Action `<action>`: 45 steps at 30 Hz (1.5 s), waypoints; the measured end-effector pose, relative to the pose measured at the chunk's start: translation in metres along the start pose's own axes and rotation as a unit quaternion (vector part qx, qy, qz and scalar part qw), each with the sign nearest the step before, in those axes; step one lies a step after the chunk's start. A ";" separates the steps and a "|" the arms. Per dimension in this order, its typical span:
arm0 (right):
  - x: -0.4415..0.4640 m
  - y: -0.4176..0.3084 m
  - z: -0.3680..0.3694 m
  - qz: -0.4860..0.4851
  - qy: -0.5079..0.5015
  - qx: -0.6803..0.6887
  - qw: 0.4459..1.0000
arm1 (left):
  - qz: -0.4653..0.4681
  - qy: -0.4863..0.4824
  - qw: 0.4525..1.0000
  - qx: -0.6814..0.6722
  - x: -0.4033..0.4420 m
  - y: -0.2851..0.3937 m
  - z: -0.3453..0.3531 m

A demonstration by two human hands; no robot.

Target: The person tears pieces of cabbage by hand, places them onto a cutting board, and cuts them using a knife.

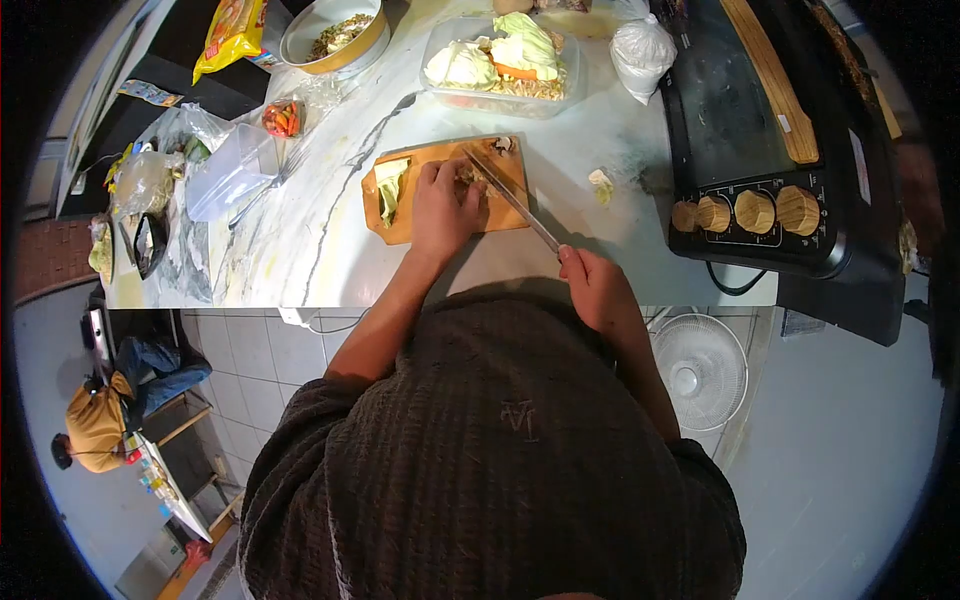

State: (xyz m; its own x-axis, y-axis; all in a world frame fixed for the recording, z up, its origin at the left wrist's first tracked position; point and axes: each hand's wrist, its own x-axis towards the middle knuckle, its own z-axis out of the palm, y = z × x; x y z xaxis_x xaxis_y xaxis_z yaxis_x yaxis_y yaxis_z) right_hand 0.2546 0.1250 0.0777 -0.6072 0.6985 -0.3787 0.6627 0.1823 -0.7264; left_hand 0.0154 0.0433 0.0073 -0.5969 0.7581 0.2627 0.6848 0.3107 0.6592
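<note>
My right hand (600,288) is wrapped round the handle of a long kitchen knife (519,207), whose blade slants up and left across the wooden cutting board (437,152). My left hand (447,212) rests on the board beside the blade. Its bent fingers press on a small brownish piece of food, mostly hidden, whose kind I cannot make out. A pale green cabbage piece (391,189) lies at the board's left end. Near the far right corner sits a small grey-and-dark scrap (504,145).
Beyond the board stands a clear plastic container (455,98) with cabbage and carrot. A bowl (366,60), an empty plastic box (222,178) and a bag of red chillies (283,119) are left. A black oven (780,225) stands right. Another person (100,425) sits at lower left.
</note>
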 end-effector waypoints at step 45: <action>0.000 0.001 -0.006 -0.008 0.043 -0.033 0.999 | 0.030 -0.015 0.990 0.140 0.003 -0.001 0.005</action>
State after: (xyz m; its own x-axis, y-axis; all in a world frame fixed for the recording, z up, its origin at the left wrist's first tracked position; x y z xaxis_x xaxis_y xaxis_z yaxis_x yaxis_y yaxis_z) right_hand 0.2576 0.1290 0.0807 -0.5799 0.7511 -0.3154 0.6823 0.2364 -0.6918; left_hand 0.0152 0.0478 0.0044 -0.5414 0.7955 0.2720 0.8106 0.4080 0.4201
